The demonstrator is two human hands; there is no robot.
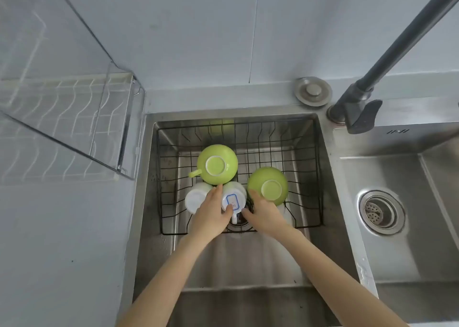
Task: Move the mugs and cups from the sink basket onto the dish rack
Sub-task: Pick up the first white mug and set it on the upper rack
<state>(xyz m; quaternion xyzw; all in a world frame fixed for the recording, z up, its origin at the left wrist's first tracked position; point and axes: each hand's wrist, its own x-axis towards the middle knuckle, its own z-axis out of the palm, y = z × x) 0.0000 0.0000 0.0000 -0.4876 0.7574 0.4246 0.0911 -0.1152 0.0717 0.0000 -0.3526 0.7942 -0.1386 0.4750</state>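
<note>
A black wire basket [320,167] sits in the left sink basin. Four vessels stand upside down in it. One green cup [217,164] with a handle is at the back and a second green cup [267,185] is to the right. A plain white mug [195,198] is at the front left, and a white mug with a blue-edged label [234,197] is beside it. My left hand [211,215] reaches between the two white mugs, thumb and fingers around the labelled one. My right hand [263,215] lies with spread fingers against the right green cup. The silver dish rack [62,95] stands on the counter at the left.
A dark faucet [397,41] slants over the right side, its base at the sink's back edge. A round metal stopper [313,90] lies on the ledge behind the sink. The second basin with a drain strainer [381,211] is at the right.
</note>
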